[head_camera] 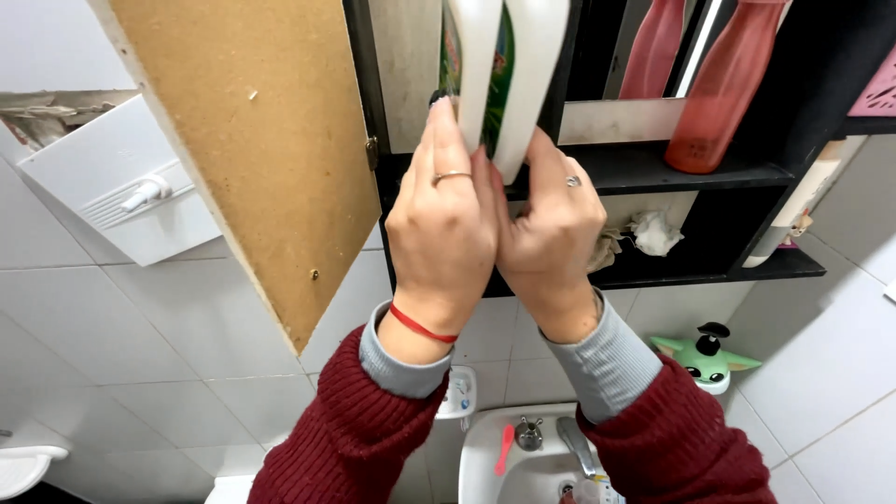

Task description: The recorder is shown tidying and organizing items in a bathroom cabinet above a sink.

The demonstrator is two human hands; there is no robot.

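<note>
Your left hand (441,224) and right hand (551,224) are pressed side by side, fingers closed around the bottom of two white bottles (509,75). The bottles stand upright on the black cabinet shelf (653,163), beside a red bottle (723,93) and the open door (252,149).
</note>
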